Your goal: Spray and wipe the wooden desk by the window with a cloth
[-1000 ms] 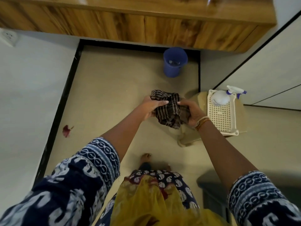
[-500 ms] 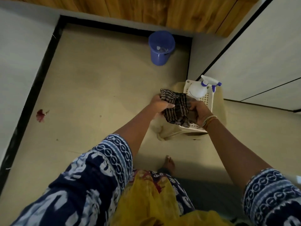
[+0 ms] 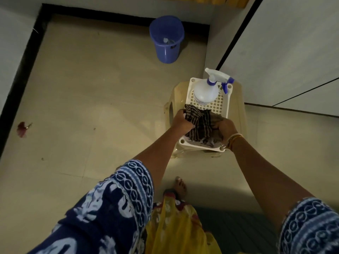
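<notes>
Gripping a striped cloth (image 3: 200, 125) with curled fingers, left hand (image 3: 181, 123), right hand (image 3: 226, 128), over a white tray (image 3: 224, 107), spray bottle (image 3: 206, 90) beside.

blue bucket (image 3: 166, 39) by wall | white basket (image 3: 226, 109) on beige stool (image 3: 238, 107)

Bottle (image 3: 205, 92) label: a faint band of print low on it, seemingly text, too small to read.
Elsewhere: nothing legible.

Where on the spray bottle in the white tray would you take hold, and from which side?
Grip the spray bottle by the narrow neck under the trigger head, coming from above. It stands upright in the tray with the neck free, the nozzle pointing right. The right hand is nearer, but holds the cloth.
</notes>
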Motion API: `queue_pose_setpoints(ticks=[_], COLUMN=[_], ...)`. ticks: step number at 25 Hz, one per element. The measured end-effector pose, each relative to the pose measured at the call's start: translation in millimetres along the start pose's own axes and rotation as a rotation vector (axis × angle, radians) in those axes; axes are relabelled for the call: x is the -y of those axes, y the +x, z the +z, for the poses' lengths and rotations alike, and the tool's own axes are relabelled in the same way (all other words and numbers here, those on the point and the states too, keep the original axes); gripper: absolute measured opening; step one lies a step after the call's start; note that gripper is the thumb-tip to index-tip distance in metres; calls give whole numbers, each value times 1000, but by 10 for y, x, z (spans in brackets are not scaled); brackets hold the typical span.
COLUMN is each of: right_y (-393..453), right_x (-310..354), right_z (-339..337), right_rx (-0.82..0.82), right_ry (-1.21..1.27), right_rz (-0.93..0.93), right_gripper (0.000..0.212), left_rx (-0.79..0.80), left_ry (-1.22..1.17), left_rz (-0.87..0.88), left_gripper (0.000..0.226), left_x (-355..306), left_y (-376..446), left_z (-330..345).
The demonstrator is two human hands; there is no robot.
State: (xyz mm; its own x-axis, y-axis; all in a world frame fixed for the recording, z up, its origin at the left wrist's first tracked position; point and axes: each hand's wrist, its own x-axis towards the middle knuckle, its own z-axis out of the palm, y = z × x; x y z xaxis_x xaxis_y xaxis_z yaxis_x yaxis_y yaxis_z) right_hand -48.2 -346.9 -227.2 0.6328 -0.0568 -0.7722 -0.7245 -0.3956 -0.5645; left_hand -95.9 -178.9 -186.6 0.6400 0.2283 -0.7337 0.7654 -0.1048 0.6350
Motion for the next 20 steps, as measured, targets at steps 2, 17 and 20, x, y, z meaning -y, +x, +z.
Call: queue_pose_setpoints(ticks=[2,17,20], right_y=[-44,-812,-1025], right_x=[-51,447,743], right_z=[-33,815,1299], right_rx=[-69,-96,-30], right_ry=[-110,-683,-692], right_rz=[-84,-253,-275], right_gripper=[28,54,59], left_rx=[42,1,-54], left_ry=[64,380,381], left_rz=[13,147,149], left_gripper=[71,69,65], left_x=[8,-36,-39], left_y=[51,-445,-461], left_z=[93,-977,-1472])
